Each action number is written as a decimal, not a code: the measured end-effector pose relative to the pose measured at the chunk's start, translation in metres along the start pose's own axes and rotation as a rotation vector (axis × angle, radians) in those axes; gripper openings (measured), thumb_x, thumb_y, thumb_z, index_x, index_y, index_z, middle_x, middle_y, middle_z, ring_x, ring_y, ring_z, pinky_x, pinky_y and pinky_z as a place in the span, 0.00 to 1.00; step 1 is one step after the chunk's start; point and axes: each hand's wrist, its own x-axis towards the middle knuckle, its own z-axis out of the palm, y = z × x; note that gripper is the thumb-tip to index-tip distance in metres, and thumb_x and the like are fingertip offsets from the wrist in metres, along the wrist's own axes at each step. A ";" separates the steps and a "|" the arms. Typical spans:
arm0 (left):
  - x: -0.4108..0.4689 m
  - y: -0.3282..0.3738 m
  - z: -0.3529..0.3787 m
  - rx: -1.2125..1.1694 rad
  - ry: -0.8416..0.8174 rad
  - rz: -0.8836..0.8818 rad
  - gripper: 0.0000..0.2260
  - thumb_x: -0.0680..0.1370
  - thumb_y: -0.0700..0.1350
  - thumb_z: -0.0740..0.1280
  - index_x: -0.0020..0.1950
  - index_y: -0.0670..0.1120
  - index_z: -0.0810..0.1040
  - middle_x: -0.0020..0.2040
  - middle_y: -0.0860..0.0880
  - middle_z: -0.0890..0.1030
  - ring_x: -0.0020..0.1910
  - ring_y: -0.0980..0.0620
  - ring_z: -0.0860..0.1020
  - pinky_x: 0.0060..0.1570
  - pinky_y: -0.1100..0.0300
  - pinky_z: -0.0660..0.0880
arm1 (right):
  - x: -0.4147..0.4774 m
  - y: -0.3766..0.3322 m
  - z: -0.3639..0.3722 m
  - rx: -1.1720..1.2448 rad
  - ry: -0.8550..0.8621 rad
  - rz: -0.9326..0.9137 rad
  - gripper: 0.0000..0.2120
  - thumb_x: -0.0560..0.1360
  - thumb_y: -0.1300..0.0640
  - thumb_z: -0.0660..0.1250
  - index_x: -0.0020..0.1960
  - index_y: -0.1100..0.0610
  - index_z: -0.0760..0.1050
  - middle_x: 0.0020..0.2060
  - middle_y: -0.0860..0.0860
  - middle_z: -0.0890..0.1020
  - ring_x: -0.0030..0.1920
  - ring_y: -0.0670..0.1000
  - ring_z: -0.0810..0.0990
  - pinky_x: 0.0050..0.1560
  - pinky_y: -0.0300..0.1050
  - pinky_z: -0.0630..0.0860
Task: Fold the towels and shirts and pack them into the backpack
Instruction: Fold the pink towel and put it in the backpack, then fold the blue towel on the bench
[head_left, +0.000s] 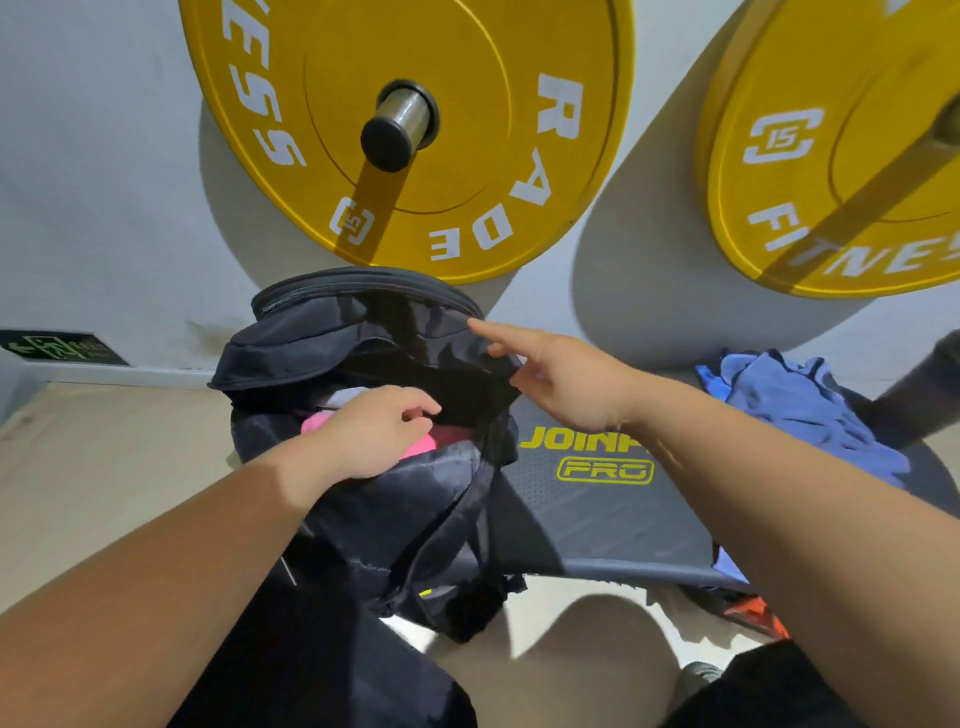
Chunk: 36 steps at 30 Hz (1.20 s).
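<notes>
While the right hand (566, 379) holds the backpack (395, 519), a plate (467, 130) reads "15".

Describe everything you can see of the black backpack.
The backpack is black, of soft, slightly shiny fabric, with a zip along its arched top. It stands open against a grey bench, below a yellow weight plate. Pink cloth shows inside under the left hand; the right hand holds the opening's edge.

Left hand (374, 431) hides most of the pink cloth (311, 426).
</notes>
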 end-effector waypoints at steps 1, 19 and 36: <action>-0.005 0.020 0.001 -0.037 0.028 0.029 0.11 0.81 0.49 0.64 0.62 0.57 0.78 0.53 0.57 0.80 0.45 0.58 0.80 0.47 0.62 0.76 | -0.015 0.012 -0.002 0.011 0.017 0.037 0.36 0.78 0.68 0.58 0.79 0.40 0.57 0.70 0.50 0.74 0.57 0.46 0.76 0.57 0.37 0.67; 0.099 0.269 0.192 0.095 -0.319 0.258 0.23 0.78 0.57 0.67 0.72 0.54 0.70 0.63 0.51 0.70 0.57 0.50 0.74 0.57 0.56 0.70 | -0.224 0.247 0.006 0.017 0.081 0.957 0.29 0.76 0.51 0.62 0.76 0.40 0.61 0.75 0.50 0.63 0.73 0.60 0.62 0.66 0.58 0.68; 0.193 0.359 0.304 0.555 -0.514 0.513 0.29 0.83 0.54 0.56 0.82 0.53 0.48 0.82 0.56 0.44 0.81 0.50 0.45 0.76 0.38 0.45 | -0.231 0.321 0.015 0.338 0.156 1.071 0.24 0.73 0.50 0.60 0.68 0.50 0.69 0.69 0.48 0.72 0.74 0.59 0.63 0.71 0.59 0.64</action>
